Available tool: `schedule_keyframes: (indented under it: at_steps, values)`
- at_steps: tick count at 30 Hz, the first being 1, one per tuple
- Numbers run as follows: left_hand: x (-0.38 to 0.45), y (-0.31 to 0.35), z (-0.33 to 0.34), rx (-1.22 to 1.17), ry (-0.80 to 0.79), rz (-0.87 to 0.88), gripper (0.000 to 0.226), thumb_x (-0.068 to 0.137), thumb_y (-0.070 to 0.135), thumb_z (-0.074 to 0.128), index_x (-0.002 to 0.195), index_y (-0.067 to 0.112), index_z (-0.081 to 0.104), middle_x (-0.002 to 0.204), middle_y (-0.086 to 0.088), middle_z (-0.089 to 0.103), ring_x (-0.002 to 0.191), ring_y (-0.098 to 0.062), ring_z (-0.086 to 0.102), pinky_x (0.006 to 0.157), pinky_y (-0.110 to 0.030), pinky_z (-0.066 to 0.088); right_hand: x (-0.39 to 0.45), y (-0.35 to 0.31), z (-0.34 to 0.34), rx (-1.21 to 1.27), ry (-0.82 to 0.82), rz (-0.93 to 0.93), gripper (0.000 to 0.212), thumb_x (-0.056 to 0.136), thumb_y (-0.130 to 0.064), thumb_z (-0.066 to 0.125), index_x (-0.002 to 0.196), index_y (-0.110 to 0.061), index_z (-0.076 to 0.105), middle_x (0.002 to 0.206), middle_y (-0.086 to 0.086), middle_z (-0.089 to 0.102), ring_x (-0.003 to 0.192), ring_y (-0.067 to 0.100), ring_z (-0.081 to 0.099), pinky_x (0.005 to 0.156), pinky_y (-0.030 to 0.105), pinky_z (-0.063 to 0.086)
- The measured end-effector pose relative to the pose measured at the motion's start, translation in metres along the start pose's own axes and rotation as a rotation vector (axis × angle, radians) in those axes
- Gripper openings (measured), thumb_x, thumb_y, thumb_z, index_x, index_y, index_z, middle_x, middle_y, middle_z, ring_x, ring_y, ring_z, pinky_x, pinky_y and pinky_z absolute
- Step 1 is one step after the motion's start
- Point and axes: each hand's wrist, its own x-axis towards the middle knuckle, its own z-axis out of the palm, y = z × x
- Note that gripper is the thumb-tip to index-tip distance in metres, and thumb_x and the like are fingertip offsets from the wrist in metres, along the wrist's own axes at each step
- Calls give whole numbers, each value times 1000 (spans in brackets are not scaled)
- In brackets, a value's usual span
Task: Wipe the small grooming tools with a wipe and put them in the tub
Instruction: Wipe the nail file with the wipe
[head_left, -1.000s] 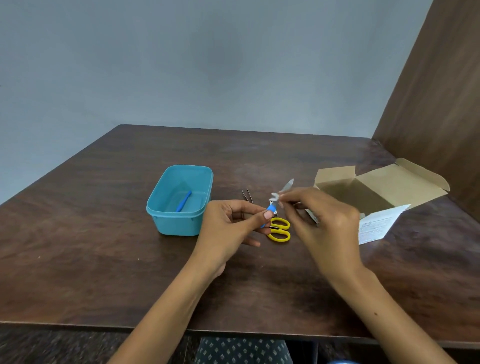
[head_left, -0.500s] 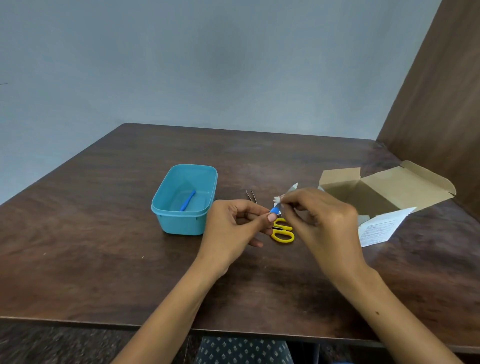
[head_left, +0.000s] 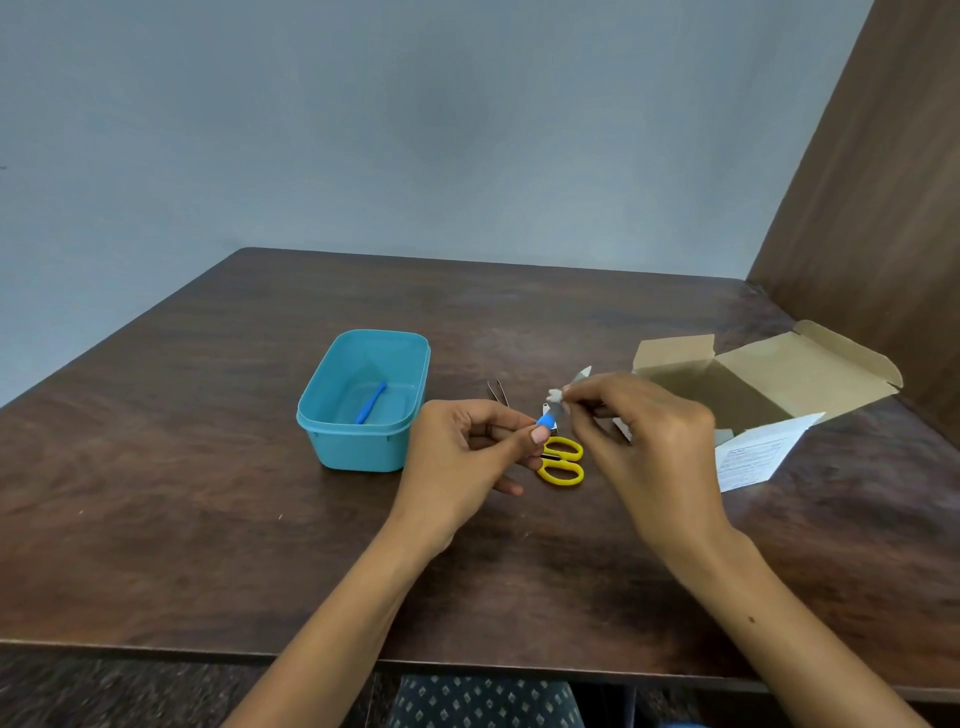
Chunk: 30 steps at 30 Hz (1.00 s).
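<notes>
Head view
Left hand (head_left: 462, 457): thumb and fingers pinch the blue end of a small tool (head_left: 546, 419) (what kind is too small to tell), held above the counter (head_left: 208, 493).
Right hand (head_left: 644, 441): fingers curled, pinching a white wipe (head_left: 558, 396) against the tool's upper end; a pale corner sticks up at 12 o'clock of the fingertips.
Tub (head_left: 363, 447): teal, open, at 9 o'clock of the left hand, near it but apart; a blue stick (head_left: 371, 402) lies inside on its floor.
Scissors (head_left: 561, 460): yellow handles, flat on the counter just beyond the left thumb, at 6 o'clock of the held tool.
Tweezers (head_left: 497, 391): on the counter at 12 o'clock of the left hand.
Box (head_left: 769, 379): brown card, flaps open, at 3 o'clock of the right hand; a printed leaflet (head_left: 761, 452) lies at its near side.
</notes>
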Motion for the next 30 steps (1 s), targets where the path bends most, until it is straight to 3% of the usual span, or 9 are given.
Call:
schedule_keyframes:
  at_steps: [7, 11, 14, 17, 20, 25, 30]
  values:
    - [-1, 1, 0, 4, -5, -17, 5, 78, 8, 73, 81, 5, 73, 71, -17, 72, 61, -11, 70, 42, -20, 51, 9, 11, -3, -26, 18, 54, 4, 78, -6, 66, 79, -7, 70, 74, 2, 71, 64, 16, 66, 58, 31, 51]
    - [-2, 3, 0, -34, 5, -32, 5, 78, 8, 72, 81, 5, 74, 69, -14, 73, 61, -12, 70, 42, -20, 51, 14, 12, -8, 39, 107, 202, 6, 77, -5, 73, 80, -9, 72, 73, -2, 71, 67, 7, 65, 65, 17, 52]
    - [-2, 6, -1, -104, -2, -48, 6, 79, 10, 71, 83, 6, 74, 68, -7, 73, 63, -12, 71, 43, -20, 52, 13, 5, -13, 239, 167, 450, 9, 75, -8, 77, 79, -15, 73, 73, -7, 71, 70, 5, 68, 69, 18, 55]
    - [-2, 11, -1, -192, -31, -82, 8, 80, 10, 69, 84, 6, 74, 69, -7, 73, 64, -14, 71, 44, -19, 52, 11, -7, -12, 588, 131, 690, 15, 72, -5, 78, 73, -18, 72, 69, -6, 73, 67, 4, 69, 66, 16, 53]
    - [-3, 14, -1, -240, -75, -122, 11, 79, 11, 68, 86, 5, 73, 70, -6, 74, 64, -13, 71, 44, -19, 51, 11, -14, -10, 909, 52, 882, 13, 72, 1, 74, 76, -11, 72, 71, 0, 75, 66, 8, 68, 61, 16, 52]
    - [-3, 14, -2, -233, -86, -137, 12, 78, 11, 69, 87, 5, 73, 70, -6, 74, 65, -14, 72, 44, -19, 52, 13, -14, -11, 1185, -53, 1097, 19, 60, -4, 71, 79, -5, 72, 78, 9, 74, 71, 13, 70, 63, 17, 56]
    - [-3, 13, -2, -211, -71, -104, 11, 79, 10, 70, 86, 3, 73, 71, -9, 74, 64, -14, 72, 44, -20, 52, 20, -9, -16, 1266, -49, 1140, 25, 61, -2, 67, 85, 0, 69, 77, 5, 74, 69, 10, 71, 64, 17, 56]
